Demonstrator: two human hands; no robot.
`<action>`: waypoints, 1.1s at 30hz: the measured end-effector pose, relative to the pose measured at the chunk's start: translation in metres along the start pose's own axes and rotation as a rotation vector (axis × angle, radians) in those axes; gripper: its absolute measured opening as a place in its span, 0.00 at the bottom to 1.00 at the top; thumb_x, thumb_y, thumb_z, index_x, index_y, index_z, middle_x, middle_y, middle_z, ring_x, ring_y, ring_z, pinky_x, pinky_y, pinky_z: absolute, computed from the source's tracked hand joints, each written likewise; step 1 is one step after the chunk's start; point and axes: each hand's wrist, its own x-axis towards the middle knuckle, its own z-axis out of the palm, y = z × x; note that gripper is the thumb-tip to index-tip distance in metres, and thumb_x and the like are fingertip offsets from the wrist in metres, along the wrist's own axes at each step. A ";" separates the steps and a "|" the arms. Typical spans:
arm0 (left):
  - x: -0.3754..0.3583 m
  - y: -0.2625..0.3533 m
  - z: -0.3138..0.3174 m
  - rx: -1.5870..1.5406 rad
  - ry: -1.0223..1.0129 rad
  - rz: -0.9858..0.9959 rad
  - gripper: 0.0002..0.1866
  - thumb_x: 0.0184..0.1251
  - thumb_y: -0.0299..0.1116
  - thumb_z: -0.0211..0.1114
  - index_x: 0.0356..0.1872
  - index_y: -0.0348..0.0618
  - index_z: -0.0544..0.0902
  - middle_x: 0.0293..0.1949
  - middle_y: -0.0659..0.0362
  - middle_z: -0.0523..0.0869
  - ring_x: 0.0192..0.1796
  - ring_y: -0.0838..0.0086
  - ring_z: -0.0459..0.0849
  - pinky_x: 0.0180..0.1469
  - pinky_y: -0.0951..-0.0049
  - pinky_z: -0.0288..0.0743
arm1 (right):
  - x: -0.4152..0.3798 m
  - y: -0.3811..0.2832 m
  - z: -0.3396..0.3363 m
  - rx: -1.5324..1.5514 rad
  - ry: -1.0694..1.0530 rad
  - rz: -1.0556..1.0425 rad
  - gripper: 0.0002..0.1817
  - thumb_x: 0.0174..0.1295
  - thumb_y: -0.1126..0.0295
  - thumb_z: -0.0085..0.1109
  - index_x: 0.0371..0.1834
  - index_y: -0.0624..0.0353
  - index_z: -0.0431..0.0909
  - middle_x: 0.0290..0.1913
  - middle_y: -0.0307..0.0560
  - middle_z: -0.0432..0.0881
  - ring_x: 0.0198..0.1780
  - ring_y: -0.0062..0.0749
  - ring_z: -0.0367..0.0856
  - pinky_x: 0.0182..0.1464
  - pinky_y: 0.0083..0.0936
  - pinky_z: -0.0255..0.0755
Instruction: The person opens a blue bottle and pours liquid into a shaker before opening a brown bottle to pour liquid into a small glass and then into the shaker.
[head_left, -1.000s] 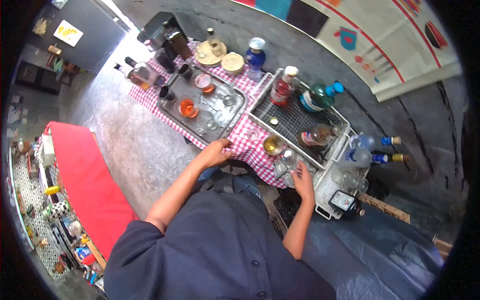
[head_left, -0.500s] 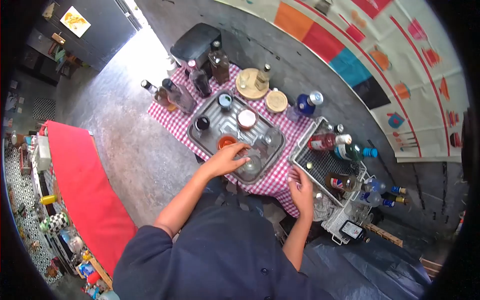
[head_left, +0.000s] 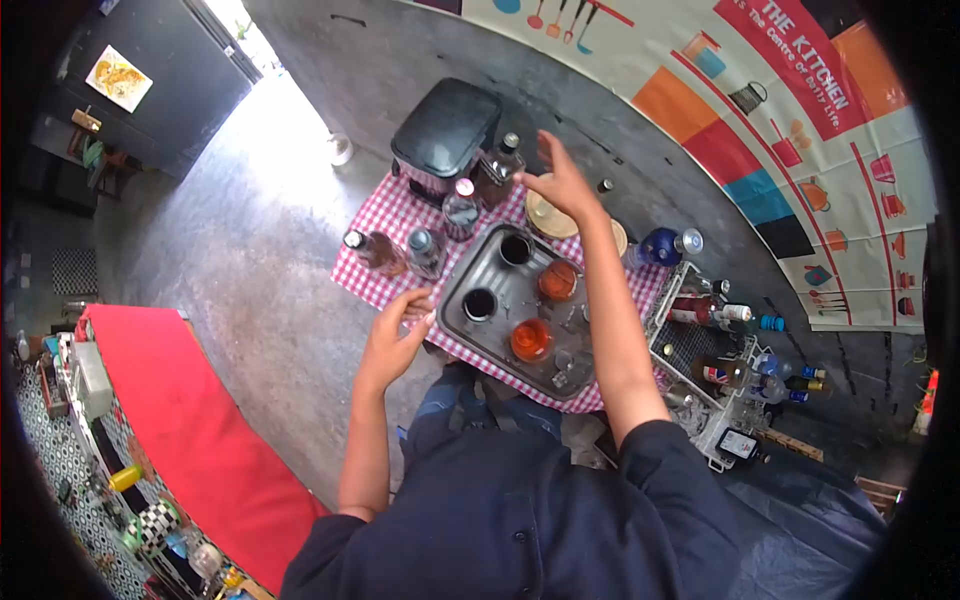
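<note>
My right hand [head_left: 560, 182] reaches over the far side of the table, thumb and fingers spread. Its thumb is close beside a square dark glass bottle [head_left: 499, 170] with a dark cap. My left hand [head_left: 393, 338] hovers at the near left edge of the metal tray [head_left: 502, 346], fingers apart and nothing held. On the tray stand two glasses of dark liquid, a far glass [head_left: 516, 248] and a near glass [head_left: 479, 304]. Beside them are two glasses of orange liquid, a far one [head_left: 557, 280] and a near one [head_left: 531, 340]. Clear pieces [head_left: 572, 370] lie at the tray's near right corner.
A checked cloth [head_left: 355, 282] covers the table. Other bottles [head_left: 461, 210] and a black-lidded bin [head_left: 446, 125] stand at its far left. Round wooden boards [head_left: 550, 213] lie behind my right arm. A white wire crate [head_left: 686, 360] of bottles stands right, a blue bottle [head_left: 660, 246] behind it.
My left hand has moved from above the tray's glasses to its left edge. My right hand has gone from beside the crate to the bottle at the back. The view has shifted.
</note>
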 end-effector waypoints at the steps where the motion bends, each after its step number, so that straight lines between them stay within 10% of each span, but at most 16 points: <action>1: -0.001 -0.005 -0.009 0.003 0.027 -0.014 0.19 0.67 0.25 0.67 0.59 0.34 0.79 0.47 0.54 0.88 0.50 0.71 0.86 0.55 0.70 0.78 | 0.016 0.004 0.008 -0.059 -0.014 0.001 0.56 0.50 0.53 0.78 0.76 0.69 0.56 0.74 0.69 0.64 0.76 0.54 0.64 0.76 0.39 0.59; 19: 0.018 -0.033 -0.061 -0.201 0.087 -0.056 0.16 0.69 0.23 0.64 0.57 0.34 0.80 0.45 0.55 0.88 0.49 0.73 0.85 0.55 0.71 0.77 | 0.028 0.020 0.070 -0.094 0.143 0.058 0.41 0.42 0.67 0.78 0.65 0.61 0.73 0.56 0.55 0.83 0.60 0.42 0.82 0.64 0.33 0.73; 33: 0.022 0.027 -0.061 -0.373 0.093 0.231 0.12 0.70 0.18 0.59 0.53 0.32 0.79 0.43 0.53 0.85 0.48 0.70 0.85 0.56 0.69 0.76 | -0.054 -0.122 -0.060 -0.001 0.333 -0.069 0.43 0.41 0.69 0.81 0.67 0.61 0.75 0.55 0.50 0.84 0.58 0.34 0.82 0.63 0.31 0.74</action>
